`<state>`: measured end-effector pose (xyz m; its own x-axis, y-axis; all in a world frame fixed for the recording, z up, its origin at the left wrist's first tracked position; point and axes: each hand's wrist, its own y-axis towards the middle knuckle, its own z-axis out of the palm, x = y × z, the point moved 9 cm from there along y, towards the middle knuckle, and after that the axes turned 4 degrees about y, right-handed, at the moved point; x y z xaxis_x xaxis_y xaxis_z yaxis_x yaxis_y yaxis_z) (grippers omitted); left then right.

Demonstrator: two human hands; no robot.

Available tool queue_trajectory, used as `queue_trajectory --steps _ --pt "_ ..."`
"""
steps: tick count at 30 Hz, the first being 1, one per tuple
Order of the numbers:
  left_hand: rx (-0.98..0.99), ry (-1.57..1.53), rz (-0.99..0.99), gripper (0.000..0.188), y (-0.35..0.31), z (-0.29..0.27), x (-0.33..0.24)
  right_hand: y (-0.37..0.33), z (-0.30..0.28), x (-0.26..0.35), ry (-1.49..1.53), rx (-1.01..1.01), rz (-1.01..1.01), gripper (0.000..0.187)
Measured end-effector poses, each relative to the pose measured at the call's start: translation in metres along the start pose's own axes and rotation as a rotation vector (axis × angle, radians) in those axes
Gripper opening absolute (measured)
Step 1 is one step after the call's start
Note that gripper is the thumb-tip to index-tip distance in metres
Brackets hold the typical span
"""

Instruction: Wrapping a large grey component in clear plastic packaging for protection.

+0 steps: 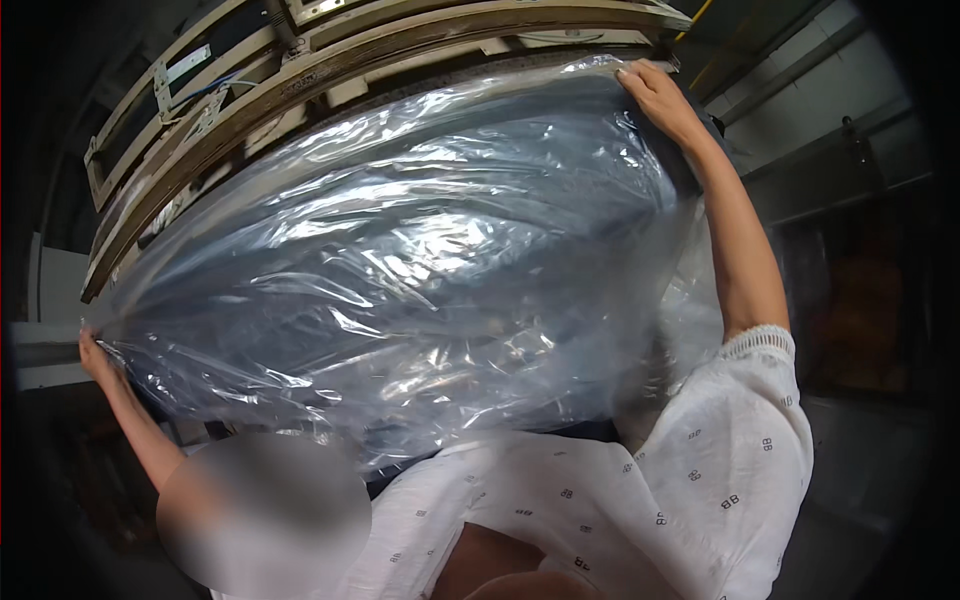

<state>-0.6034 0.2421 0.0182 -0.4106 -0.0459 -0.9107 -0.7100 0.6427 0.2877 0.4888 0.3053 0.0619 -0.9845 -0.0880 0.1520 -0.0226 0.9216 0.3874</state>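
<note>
A wide transparent plastic sheet (420, 240), wrinkled and glossy, is stretched between my two outspread arms over a dark surface. At the far left, my left hand (92, 355) is closed on the sheet's edge, with the plastic gathered toward its fingers. My right hand (655, 95) reaches to the far right corner and pinches the sheet's far edge there, fingers bent over it. The near part of the plastic hangs close to my white shirt. What the dark surface under the sheet is, I cannot tell.
Just beyond the sheet's far edge, a long frame (330, 65) of pale and brown bars runs across, with metal brackets (185, 70) and thin cables on it. Grey wall panels (810, 70) stand at the right. A blurred patch hides part of my left arm.
</note>
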Motion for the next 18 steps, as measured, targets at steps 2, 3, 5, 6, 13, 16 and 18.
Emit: queue_trajectory --steps 2,3,5,6,13,16,18 --pt "0.023 0.226 0.05 0.032 0.008 -0.073 -0.031 -0.03 0.008 0.036 0.812 0.324 0.065 0.029" --pt "0.024 0.233 0.054 0.032 0.001 -0.074 -0.04 -0.042 -0.003 0.053 0.82 0.325 0.068 0.029" --pt "-0.284 1.164 0.621 0.033 -0.045 -0.025 -0.114 -0.062 -0.033 0.088 0.977 0.29 0.069 0.027" --pt "-0.173 0.951 0.809 0.033 -0.081 0.032 -0.151 -0.068 -0.042 0.102 0.966 0.296 0.075 0.027" --pt "0.722 -0.047 0.931 0.038 -0.513 0.347 -0.424 -0.103 -0.089 0.141 1.079 0.214 -0.008 0.026" --pt "0.96 -0.365 0.912 0.027 -0.582 0.387 -0.449 -0.112 -0.106 0.164 1.01 0.259 -0.124 0.028" --pt "1.446 -0.531 0.217 0.019 -0.608 0.418 -0.416 -0.114 -0.111 0.145 0.975 0.23 -0.14 0.026"
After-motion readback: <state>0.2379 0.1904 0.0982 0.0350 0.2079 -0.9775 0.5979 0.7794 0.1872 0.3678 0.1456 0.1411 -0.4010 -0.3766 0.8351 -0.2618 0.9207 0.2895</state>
